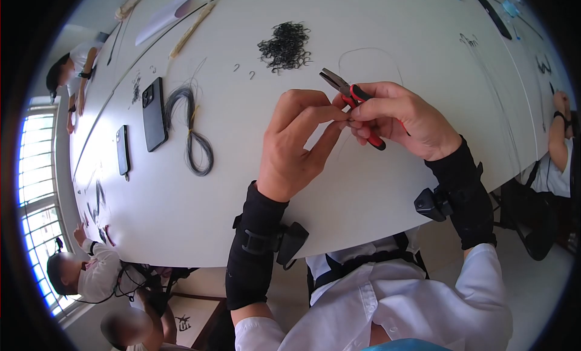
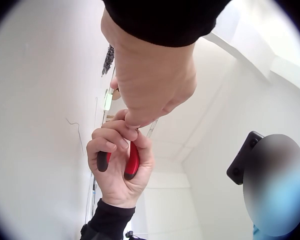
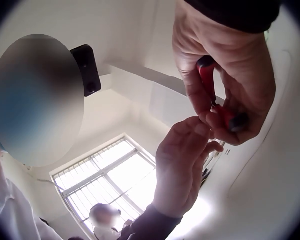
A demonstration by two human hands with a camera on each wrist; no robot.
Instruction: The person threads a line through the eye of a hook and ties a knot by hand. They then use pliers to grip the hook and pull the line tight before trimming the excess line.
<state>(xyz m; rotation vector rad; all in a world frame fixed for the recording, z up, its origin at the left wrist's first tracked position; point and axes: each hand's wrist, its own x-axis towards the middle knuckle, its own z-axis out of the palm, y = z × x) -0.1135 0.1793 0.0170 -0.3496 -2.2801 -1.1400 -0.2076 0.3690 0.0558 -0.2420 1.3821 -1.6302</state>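
My right hand [image 1: 396, 115] holds pliers [image 1: 336, 81] with red and black handles, their dark jaws pointing up and left. The red handles [image 2: 133, 161] also show within the right palm in the left wrist view. My left hand [image 1: 295, 139] pinches with thumb and fingertips right against the right hand's fingertips. A thin line [image 1: 363, 48] loops over the table just beyond the hands and runs in toward them. What sits between the fingertips is mostly hidden, and I cannot tell its exact shape. A pile of small dark hooks [image 1: 284, 46] lies beyond the left hand.
Two loose hooks [image 1: 252, 75] lie beside the pile on the white table [image 1: 242, 230]. At left are a tied coil of dark line [image 1: 198, 151], a large phone [image 1: 155, 115] and a smaller phone [image 1: 123, 150]. Other people sit around the table's edges.
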